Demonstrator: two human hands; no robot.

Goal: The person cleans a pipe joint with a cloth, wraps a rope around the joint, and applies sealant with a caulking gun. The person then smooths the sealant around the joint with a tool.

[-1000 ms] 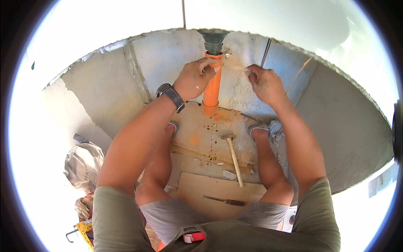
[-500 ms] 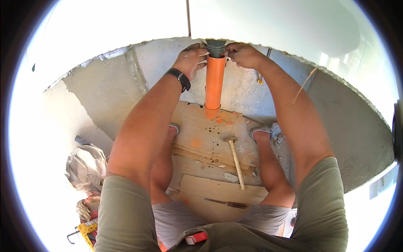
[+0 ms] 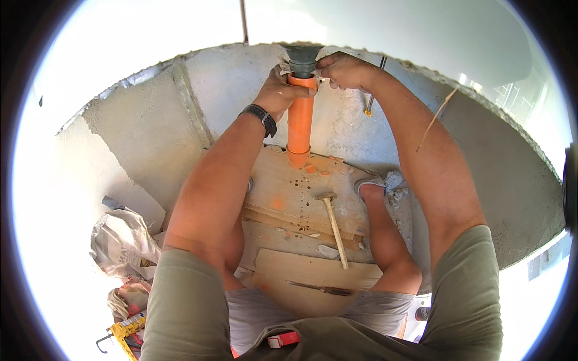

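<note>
An orange plastic pipe (image 3: 300, 120) stands upright in front of me, its lower end in a socket at floor level. A dark grey ribbed rubber connector (image 3: 302, 60) sits at its top and comes down from under the white surface above. My left hand (image 3: 282, 95), with a black watch on the wrist, is closed on the upper pipe from the left, its thumb across the front. My right hand (image 3: 344, 71) is beside the connector on the right, its fingers curled in at the pipe's top rim. Whatever those fingertips may pinch is hidden.
On the board-covered floor lie a wooden-handled hammer (image 3: 335, 231) and a thin, dark-handled tool (image 3: 325, 289). At lower left are a crumpled bag (image 3: 123, 237) and a yellow caulking gun (image 3: 127, 327). A rough-edged white slab (image 3: 385, 27) overhangs the work; plastered walls curve around it.
My left hand has shifted right, from beside the pipe to a grip with its thumb over the front. My right hand stays by the connector. The view has moved slightly.
</note>
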